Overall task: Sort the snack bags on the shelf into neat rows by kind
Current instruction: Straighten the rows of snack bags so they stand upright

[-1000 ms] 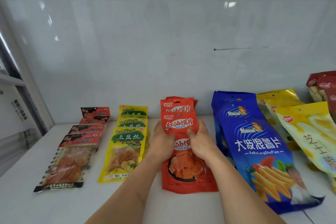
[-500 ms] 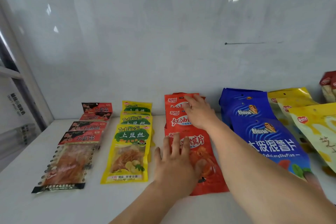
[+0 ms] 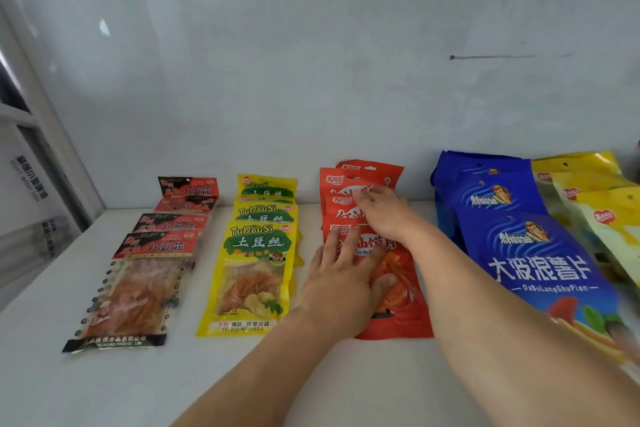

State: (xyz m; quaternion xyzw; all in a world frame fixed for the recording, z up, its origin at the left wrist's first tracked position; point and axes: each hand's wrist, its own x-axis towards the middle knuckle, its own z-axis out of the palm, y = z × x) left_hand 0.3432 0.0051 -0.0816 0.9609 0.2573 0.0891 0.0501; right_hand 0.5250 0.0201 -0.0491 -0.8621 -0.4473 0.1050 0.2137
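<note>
White shelf [image 3: 104,388] w/ a pale glossy back wall [image 3: 311,80]; only one view, the head cam, looking down at both hands.

Head view, left to right: four rows of snack bags laid overlapping front-to-back. Far left, red-and-black bags [image 3: 138,274] w/ clear windows, four visible. Next, yellow bags [image 3: 254,267] w/ green label, approx. three or four stacked back. Centre, orange-red bags [image 3: 398,305], at least four, back ones leaning toward the wall. Right of those, big blue chip bags [image 3: 540,260], three showing, front one running off past the right forearm. Far right edge, pale yellow bags [image 3: 595,204], partly cut off by the frame.

Left hand [image 3: 343,274] lies flat on the front orange-red bag, fingers straight and spread, thumb out to the right, palm pressing down; not gripping anything. Right hand [image 3: 381,211] reaches further back over the same row, fingers extended and resting on the tops of the second and third orange-red bags; looks like a flat touch rather than a pinch, though fingertips are a bit blurred so can't be sure.

Rows stand apart from each other w/ bare shelf between. Left edge shows a grey frame post [image 3: 45,121].
</note>
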